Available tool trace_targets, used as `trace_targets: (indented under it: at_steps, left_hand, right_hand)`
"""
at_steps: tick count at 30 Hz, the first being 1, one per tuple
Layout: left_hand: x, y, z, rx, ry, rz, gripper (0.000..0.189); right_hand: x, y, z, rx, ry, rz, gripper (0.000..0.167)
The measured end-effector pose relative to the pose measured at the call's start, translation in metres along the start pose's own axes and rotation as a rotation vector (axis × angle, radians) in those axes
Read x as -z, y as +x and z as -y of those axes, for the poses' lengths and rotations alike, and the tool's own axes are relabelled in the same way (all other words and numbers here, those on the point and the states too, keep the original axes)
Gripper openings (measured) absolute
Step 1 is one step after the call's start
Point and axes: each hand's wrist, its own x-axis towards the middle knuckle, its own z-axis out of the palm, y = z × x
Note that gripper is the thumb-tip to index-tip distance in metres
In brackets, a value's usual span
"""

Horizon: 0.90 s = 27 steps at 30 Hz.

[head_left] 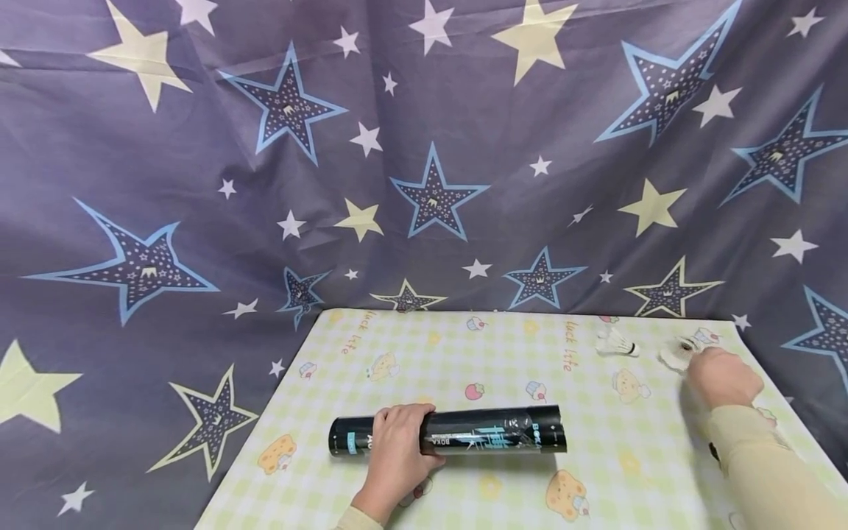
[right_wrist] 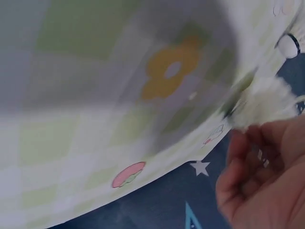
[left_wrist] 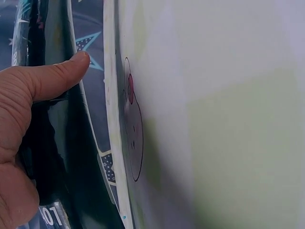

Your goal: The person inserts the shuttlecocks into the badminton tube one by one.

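Observation:
My left hand (head_left: pixel 400 453) grips a black shuttlecock tube (head_left: pixel 493 430) near its left part, holding it roughly level. In the left wrist view, the thumb lies across the dark tube (left_wrist: pixel 59 129), and a gap separates the tube from the tabletop. At the far right of the table, my right hand (head_left: pixel 724 379) pinches a white feather shuttlecock (head_left: pixel 677 355) with curled fingers. Its feathers look blurred in the right wrist view, just beyond the fingertips (right_wrist: pixel 238 140); the exact contact is hard to make out. A second shuttlecock (head_left: pixel 616 343) lies on its side to the left.
The table wears a pale green checked cloth (head_left: pixel 424 353) printed with cartoon bears, cupcakes and strawberries. Behind it hangs a dark grey-purple curtain (head_left: pixel 344 191) with stars, meeting the table's back edge.

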Motion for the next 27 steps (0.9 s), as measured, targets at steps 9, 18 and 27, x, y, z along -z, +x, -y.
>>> trace_targets:
  at_steps: [9, 18, 27]
  left_hand:
    - [0.004, 0.002, -0.003, 0.022, -0.007, 0.025, 0.087]
    - [0.003, -0.001, 0.002, 0.023, -0.019, 0.002, 0.089]
    - [0.0, -0.001, -0.001, 0.005, -0.026, 0.002, 0.089]
  right_hand:
    - [0.0, -0.019, -0.025, 0.244, 0.078, -0.146, 0.025]
    - [-0.006, -0.034, -0.01, 0.31, 0.081, -0.187, 0.022]
    - [-0.006, -0.048, -0.006, 0.166, 0.289, -0.017, 0.058]
